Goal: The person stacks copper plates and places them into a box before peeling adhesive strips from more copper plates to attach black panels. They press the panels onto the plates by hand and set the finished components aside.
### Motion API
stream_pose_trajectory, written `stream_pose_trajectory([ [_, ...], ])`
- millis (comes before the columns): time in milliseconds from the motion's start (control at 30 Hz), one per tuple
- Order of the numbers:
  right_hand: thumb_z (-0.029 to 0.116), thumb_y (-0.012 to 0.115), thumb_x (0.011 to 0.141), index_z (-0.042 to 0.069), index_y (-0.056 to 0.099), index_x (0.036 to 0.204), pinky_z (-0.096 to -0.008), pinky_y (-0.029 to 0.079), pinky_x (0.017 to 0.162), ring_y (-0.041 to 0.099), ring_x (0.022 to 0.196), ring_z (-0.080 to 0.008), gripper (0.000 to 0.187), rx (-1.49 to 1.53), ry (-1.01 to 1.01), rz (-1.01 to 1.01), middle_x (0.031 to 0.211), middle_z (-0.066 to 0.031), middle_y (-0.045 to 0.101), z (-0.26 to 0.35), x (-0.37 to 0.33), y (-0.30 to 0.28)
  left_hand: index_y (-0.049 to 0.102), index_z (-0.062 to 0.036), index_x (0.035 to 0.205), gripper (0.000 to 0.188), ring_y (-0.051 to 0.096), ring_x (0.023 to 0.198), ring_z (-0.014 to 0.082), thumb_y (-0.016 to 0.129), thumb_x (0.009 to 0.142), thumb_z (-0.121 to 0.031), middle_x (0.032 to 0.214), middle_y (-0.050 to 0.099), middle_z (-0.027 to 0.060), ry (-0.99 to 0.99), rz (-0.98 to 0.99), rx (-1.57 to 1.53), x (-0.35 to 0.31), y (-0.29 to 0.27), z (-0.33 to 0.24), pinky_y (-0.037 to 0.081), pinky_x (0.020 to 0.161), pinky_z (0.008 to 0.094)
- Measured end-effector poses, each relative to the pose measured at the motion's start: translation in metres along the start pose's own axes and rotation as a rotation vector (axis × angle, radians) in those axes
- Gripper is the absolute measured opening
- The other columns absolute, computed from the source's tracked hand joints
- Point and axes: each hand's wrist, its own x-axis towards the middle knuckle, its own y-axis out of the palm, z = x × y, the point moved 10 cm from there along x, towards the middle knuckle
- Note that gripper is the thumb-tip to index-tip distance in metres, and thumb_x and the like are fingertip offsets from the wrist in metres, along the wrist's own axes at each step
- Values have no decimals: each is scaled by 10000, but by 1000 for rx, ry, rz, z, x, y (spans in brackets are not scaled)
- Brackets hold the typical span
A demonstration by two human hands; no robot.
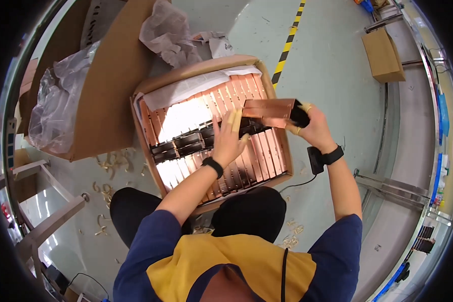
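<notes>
Copper bars with black ends [268, 147] stand packed in two rows in an open cardboard box [156, 177] between my knees. My right hand [314, 130] grips a flat copper bar [269, 107] by its black end, lifted over the box's right side. Over the middle of the rows, my left hand [229, 142] is spread with its fingers pointing away from me. Whether its fingertips touch the bars below, I cannot tell. Yellow finger covers sit on several fingers of both hands. A black wrist strap [332, 155] with a small device and cable is on my right wrist.
White paper [201, 90] lines the box's far edge. A tall cardboard box [108, 75] with clear plastic wrap [65, 98] stands at left. Crumpled plastic [166, 32] lies behind. A metal frame [53, 226] is at lower left; a small carton [382, 55] is far right.
</notes>
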Motion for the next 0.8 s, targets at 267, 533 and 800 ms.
stream_pose_trajectory([
  [267, 94, 807, 598, 59, 564, 1150, -331, 485, 816, 593, 920, -280, 604, -181, -237, 82, 990, -105, 609, -27, -12, 26, 552, -6, 1157, 451, 334, 1281, 352, 635, 800, -268, 1211, 479, 210, 209, 439, 159, -12, 90, -17, 179, 1105, 486],
  [533, 76, 813, 598, 62, 561, 1165, -328, 482, 832, 597, 944, -246, 621, 27, -25, 1, 1032, -95, 605, -68, -17, 10, 631, -32, 1026, 435, 336, 1287, 334, 610, 784, -393, 1188, 519, 176, 269, 349, 356, 2, 95, -26, 160, 1111, 487],
  [800, 39, 796, 606, 65, 568, 1145, -331, 484, 831, 595, 951, -256, 585, -6, -46, 99, 1029, -101, 607, -67, -8, 13, 651, -122, 986, 252, 340, 1294, 314, 565, 804, -273, 1202, 527, 128, 454, 509, 329, -8, 104, -7, 126, 1114, 542],
])
